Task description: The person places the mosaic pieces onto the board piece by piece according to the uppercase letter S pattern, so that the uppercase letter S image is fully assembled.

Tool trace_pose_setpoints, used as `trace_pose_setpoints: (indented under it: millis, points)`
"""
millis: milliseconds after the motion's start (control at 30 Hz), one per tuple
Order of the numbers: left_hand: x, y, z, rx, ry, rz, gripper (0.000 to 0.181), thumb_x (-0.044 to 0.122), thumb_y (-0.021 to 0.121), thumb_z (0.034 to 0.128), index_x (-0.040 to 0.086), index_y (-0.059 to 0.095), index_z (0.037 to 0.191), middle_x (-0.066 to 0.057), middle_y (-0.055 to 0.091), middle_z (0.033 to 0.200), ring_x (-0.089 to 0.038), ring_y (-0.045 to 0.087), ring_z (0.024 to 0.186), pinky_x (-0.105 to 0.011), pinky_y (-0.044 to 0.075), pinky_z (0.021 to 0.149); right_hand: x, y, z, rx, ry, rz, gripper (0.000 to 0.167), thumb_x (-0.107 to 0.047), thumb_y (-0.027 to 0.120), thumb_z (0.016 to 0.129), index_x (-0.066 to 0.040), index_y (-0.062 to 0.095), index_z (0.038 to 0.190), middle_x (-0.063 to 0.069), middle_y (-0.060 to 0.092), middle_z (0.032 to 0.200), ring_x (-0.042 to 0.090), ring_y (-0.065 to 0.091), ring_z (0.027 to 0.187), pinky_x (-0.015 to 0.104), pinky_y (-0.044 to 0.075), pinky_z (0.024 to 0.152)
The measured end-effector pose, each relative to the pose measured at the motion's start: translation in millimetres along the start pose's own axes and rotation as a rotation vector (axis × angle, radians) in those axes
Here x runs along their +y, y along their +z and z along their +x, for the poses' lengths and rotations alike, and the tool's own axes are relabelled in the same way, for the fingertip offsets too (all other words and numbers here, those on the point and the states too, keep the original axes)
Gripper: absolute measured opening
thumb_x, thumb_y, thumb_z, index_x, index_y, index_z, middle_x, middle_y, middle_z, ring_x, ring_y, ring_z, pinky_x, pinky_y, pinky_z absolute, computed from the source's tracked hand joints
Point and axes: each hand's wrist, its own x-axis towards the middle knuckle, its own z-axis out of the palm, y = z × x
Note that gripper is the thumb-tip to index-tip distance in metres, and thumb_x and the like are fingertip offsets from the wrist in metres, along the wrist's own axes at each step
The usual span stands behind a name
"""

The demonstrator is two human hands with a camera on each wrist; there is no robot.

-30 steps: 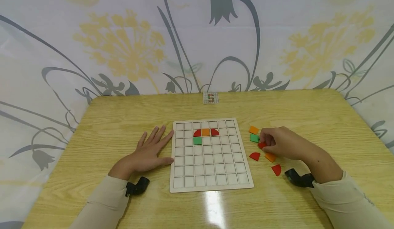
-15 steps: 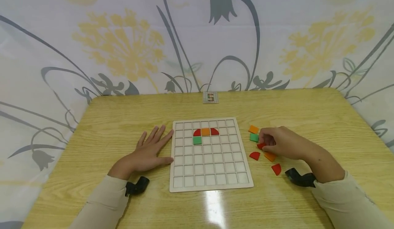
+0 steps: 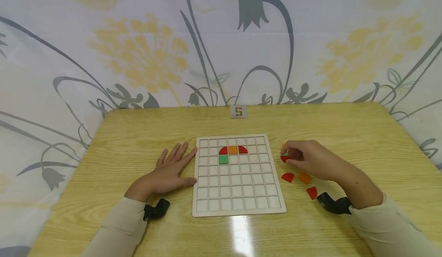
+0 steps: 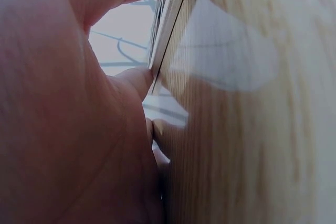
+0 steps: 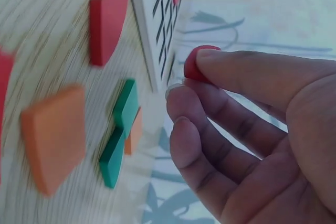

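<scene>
A white grid board (image 3: 204, 207) lies on the table, holding a row of red (image 3: 223, 150), orange (image 3: 233, 149) and red (image 3: 243, 149) pieces, with a green square (image 3: 223, 159) below the left one. My left hand (image 3: 167, 176) lies flat with fingers spread, fingertip and thumb touching the board's left edge; the left wrist view shows this hand (image 4: 68, 108) close up. Right of the board, my right hand (image 3: 309, 159) pinches a red piece (image 3: 285, 158) between thumb and fingers. In the right wrist view, the red piece (image 5: 195, 66) is held above the table by the hand (image 5: 262, 124).
Beside the board's right edge lie red quarter pieces (image 3: 287, 177) (image 3: 312, 192) and an orange square (image 3: 304, 178). The right wrist view also shows two green pieces (image 5: 126, 102) (image 5: 112, 158) and another orange one (image 5: 134, 132). A small patterned card (image 3: 238, 111) lies at the table's back edge.
My right hand has lifted the red piece off the table and moved slightly left with it. The left hand stays against the board. The head view has shifted slightly.
</scene>
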Motion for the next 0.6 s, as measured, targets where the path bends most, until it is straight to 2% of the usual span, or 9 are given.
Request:
trace_pose_setpoints:
  millis: [200, 433, 600]
  points:
    - [-2.4, 1.5, 0.7, -0.005, 0.003, -0.001, 0.09, 0.055, 0.058, 0.0948, 0.023, 0.01, 0.163, -0.009, -0.006, 0.17, -0.034, -0.011, 0.156, -0.06, -0.013, 0.12, -10.6, 6.5, 10.1, 0.008, -0.04, -0.003, 0.021, -0.007, 0.067, 0.095, -0.006, 0.069, 0.115, -0.001, 0.068, 0.087, 0.007, 0.058, 0.075, 0.023, 0.052, 0.066]
    - [-4.0, 2.4, 1.1, 0.001, 0.012, -0.001, 0.089, 0.055, 0.058, 0.095, 0.023, 0.01, 0.163, -0.009, -0.006, 0.17, -0.034, -0.011, 0.156, -0.061, -0.013, 0.12, -24.6, 13.9, 23.7, 0.026, -0.083, -0.026, 0.025, -0.005, 0.066, 0.095, -0.006, 0.071, 0.119, 0.004, 0.071, 0.102, 0.006, 0.061, 0.08, 0.023, 0.054, 0.069]
    - [-3.5, 1.0, 0.6, 0.0, 0.017, -0.009, 0.089, 0.055, 0.058, 0.0952, 0.023, 0.01, 0.163, -0.009, -0.006, 0.17, -0.034, -0.012, 0.156, -0.061, -0.013, 0.12, -36.3, 21.0, 33.0, 0.025, -0.095, -0.018, 0.023, -0.005, 0.067, 0.094, -0.005, 0.071, 0.117, 0.002, 0.07, 0.093, 0.008, 0.057, 0.076, 0.023, 0.052, 0.067]
